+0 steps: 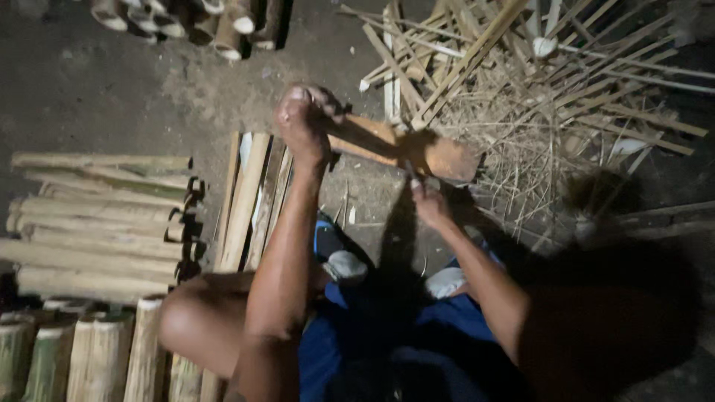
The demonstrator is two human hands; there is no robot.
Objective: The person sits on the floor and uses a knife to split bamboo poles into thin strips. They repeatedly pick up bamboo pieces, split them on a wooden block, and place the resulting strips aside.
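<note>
Mid-split, judging by the pose: left hand clenched on a wooden club raised over the dirt floor, right hand gripping something small beneath it, too blurred to name, split bamboo strips lying just beside, bamboo logs stacked well left.

Dark dirt floor, stacked bamboo poles; scattered splints, dim light

I see no packages, labels, signs or screens anywhere around me; nothing here carries a wrapper, a tag, a board or a lit display.
</note>
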